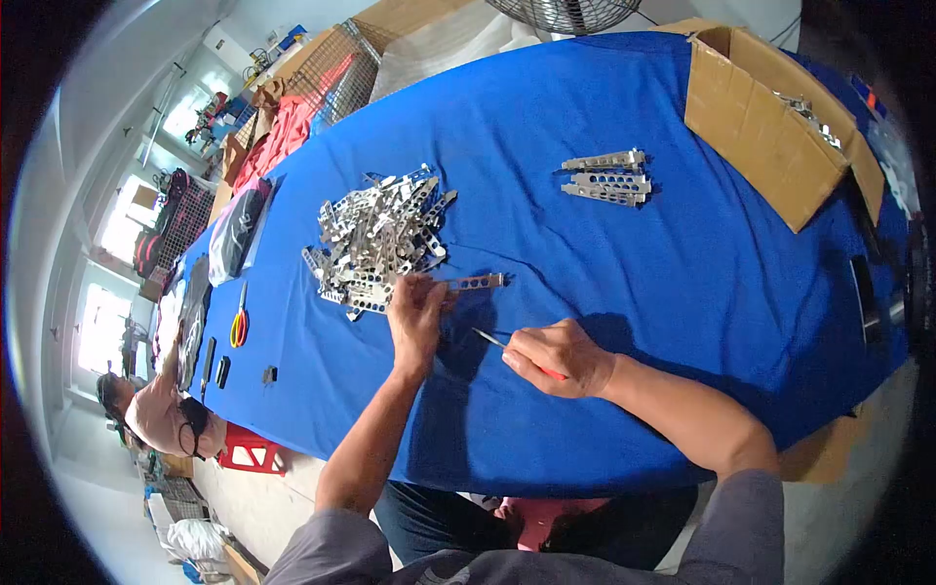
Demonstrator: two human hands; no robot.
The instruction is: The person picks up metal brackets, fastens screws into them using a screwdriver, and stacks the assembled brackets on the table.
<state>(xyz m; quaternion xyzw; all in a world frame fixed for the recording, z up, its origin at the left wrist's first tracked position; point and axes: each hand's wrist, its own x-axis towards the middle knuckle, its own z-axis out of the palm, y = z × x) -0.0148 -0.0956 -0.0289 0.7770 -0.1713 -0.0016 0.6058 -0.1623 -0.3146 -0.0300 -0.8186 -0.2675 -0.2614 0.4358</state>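
My left hand is closed on one end of a perforated metal strip, whose free end points right over the blue cloth. In my right hand is a red-handled tool with a thin metal shaft. Its tip points up and left towards the strip but stays apart from it. Whether it is a screwdriver or a file cannot be made out. Just beyond my left hand lies a heap of similar metal strips. Several more strips are laid side by side farther right.
At the back right stands an open cardboard box with metal pieces inside. Scissors with orange-yellow handles lie left, near small black items. A fan is beyond the table's blue cloth. Another person is at the far left.
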